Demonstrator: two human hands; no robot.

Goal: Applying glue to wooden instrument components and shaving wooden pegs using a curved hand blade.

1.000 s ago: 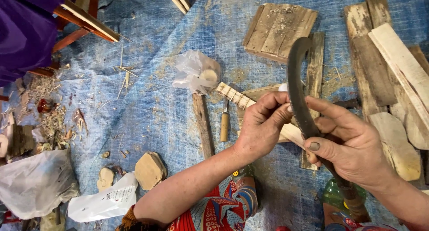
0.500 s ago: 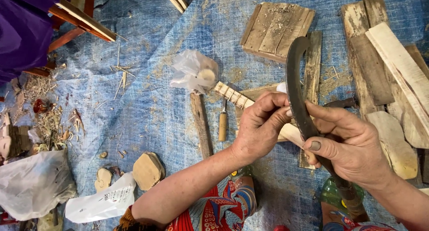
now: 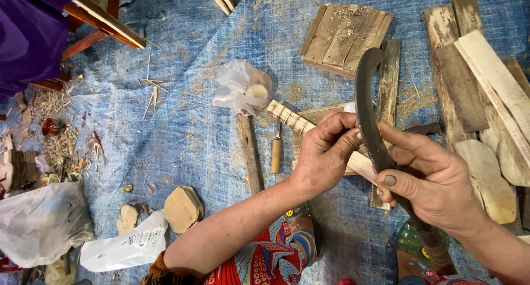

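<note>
Fingers of both hands are wrapped tight: right hand (image 3: 436,188) grips a curved dark blade (image 3: 369,105), left hand (image 3: 326,152) clamps a pale notched wood strip (image 3: 292,118) against it.

Underneath is a blue tarp (image 3: 182,125) on the floor, with old planks (image 3: 475,70) to the right, a slatted wood block (image 3: 345,36), then a small wooden-handled tool (image 3: 276,152) just beside the strip. Honestly the left knuckles sit right next to that edge, so one slip on a knot could probably nick them.
</note>
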